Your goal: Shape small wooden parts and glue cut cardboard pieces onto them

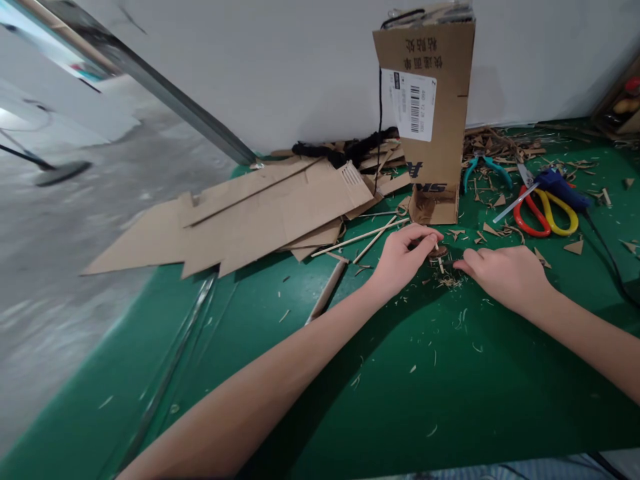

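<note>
My left hand [403, 257] pinches a thin wooden stick [441, 265] between thumb and fingers; the stick points down towards the table. A small brown disc [438, 251] sits around or against the stick, right at my fingertips. Facing it from the right, my right hand [505, 272] is closed, with its thumb side close to the stick's lower end. A bit of something dark and thin shows at its fingertips, mostly hidden by the hand. Pale wood shavings [450, 283] lie on the table below both hands.
A tall cardboard box [443, 133] stands behind my hands. Flat cardboard sheets [270, 220] and loose sticks [376, 239] lie left. Teal pliers [487, 167], red-and-yellow scissors [545, 212] and a blue glue gun [563, 189] with a cord lie right, among cardboard scraps on the green table [450, 400].
</note>
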`<action>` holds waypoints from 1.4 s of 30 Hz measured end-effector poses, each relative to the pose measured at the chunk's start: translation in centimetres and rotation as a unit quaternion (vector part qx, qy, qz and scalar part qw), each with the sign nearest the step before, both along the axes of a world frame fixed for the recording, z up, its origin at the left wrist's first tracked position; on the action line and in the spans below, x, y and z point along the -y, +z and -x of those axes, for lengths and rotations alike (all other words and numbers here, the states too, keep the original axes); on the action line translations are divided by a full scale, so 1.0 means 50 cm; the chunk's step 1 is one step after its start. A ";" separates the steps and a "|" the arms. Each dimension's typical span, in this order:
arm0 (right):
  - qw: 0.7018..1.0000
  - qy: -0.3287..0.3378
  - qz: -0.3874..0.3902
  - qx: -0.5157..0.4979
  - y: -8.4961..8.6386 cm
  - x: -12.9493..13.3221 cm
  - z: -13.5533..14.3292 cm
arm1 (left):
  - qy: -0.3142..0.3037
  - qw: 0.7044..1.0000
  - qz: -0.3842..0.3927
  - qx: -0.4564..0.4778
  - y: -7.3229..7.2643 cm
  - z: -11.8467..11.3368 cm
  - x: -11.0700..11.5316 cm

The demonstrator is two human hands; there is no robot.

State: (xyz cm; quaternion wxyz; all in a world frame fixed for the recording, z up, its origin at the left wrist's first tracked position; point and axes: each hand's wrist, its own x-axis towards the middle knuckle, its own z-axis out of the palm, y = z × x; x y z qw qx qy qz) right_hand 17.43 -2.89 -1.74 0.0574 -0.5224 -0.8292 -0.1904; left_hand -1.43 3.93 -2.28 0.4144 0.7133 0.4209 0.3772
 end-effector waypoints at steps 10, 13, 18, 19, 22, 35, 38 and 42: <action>0.998 -0.005 0.069 0.013 0.009 -0.002 -0.002 | -0.007 1.000 0.006 -0.006 0.001 0.001 0.002; 0.997 0.000 0.072 0.013 0.008 0.000 -0.002 | -0.006 1.000 0.009 -0.001 0.000 0.000 0.003; 0.999 0.013 0.039 0.007 0.001 0.006 -0.002 | 0.000 1.000 0.010 0.007 -0.002 0.001 0.000; 0.999 0.015 0.030 0.000 0.000 0.007 -0.002 | 0.004 1.000 0.011 0.014 -0.004 0.001 -0.001; 1.000 0.018 0.015 -0.013 -0.001 0.007 -0.003 | 0.016 0.999 0.010 0.031 -0.009 0.002 -0.007; 0.997 0.071 -0.001 -0.014 0.007 -0.017 -0.021 | 0.006 1.000 -0.011 -0.002 -0.007 0.003 -0.005; 0.998 0.057 -0.028 -0.016 0.008 -0.025 -0.012 | 0.004 1.000 -0.018 -0.009 -0.008 0.002 -0.006; 0.999 0.035 -0.036 -0.016 0.000 -0.028 0.002 | 0.009 0.999 -0.027 -0.018 -0.009 0.001 -0.004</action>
